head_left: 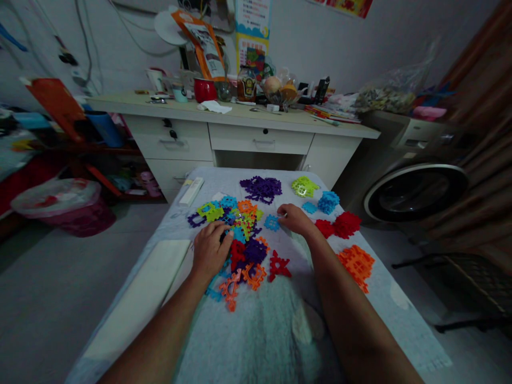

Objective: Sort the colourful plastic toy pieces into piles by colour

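A mixed heap of flat plastic interlocking building pieces lies mid-table, in purple, red, orange, blue and lime. My left hand rests on the heap's left side, fingers stretched out and thumb apart, gripping nothing that I can see. Right of the heap, my right hand has its fingers curled in a pinch at the edge of a light-blue building piece. Sorted by colour around it are a purple pile, a lime pile, a blue stack, a red pile and an orange pile.
A pale cloth covers the table. Along its left side lie a long white board and a small white box. A cluttered white desk stands behind, a washing machine to the right, a pink bin on the left.
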Demonstrator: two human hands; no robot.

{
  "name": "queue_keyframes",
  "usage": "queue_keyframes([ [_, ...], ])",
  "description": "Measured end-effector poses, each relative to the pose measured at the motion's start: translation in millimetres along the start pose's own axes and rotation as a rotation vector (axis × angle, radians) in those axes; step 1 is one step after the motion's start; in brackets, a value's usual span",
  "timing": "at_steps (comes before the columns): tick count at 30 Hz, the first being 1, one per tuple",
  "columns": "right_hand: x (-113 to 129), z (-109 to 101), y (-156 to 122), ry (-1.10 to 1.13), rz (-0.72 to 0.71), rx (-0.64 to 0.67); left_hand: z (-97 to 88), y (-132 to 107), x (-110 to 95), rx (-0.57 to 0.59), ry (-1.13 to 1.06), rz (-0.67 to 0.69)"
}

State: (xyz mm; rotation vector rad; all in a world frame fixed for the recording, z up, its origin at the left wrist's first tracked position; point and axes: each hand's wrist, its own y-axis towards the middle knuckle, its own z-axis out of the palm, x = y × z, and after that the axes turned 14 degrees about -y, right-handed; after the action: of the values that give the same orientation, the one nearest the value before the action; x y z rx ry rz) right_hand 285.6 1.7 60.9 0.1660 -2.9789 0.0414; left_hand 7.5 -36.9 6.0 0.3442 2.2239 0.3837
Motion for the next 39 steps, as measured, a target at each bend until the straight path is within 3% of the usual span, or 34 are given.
queue_keyframes([
  [9, 14.5, 25.2, 4.7, -0.138, -0.129, 0.001, 0.4, 0.4, 2.1, -0.006, -0.005, 0.006],
  [12, 9.0, 18.4, 5.4, -0.193, -0.095, -0.010, 0.6, 0.8, 2.8, 0.002, -0.005, 0.007],
  [16, -18.4, -3.5, 10.4, -0.270, 0.031, -0.037, 0.7, 0.9, 2.9, 0.001, -0.007, 0.007],
  [23, -62.8, -28.1, 27.6, -0.484, 0.141, 0.111, 1.2, 0.1, 2.2, -0.011, -0.003, 0.014],
  [28, -69.0, -26.7, 30.8, -0.618, 0.120, 0.185, 0.5, 0.6, 1.8, -0.006, 0.002, 0.006],
  [39, -67.3, -28.0, 19.8, -0.577, 0.230, 0.137, 0.7, 0.0, 2.4, -0.004, -0.002, 0.016],
])
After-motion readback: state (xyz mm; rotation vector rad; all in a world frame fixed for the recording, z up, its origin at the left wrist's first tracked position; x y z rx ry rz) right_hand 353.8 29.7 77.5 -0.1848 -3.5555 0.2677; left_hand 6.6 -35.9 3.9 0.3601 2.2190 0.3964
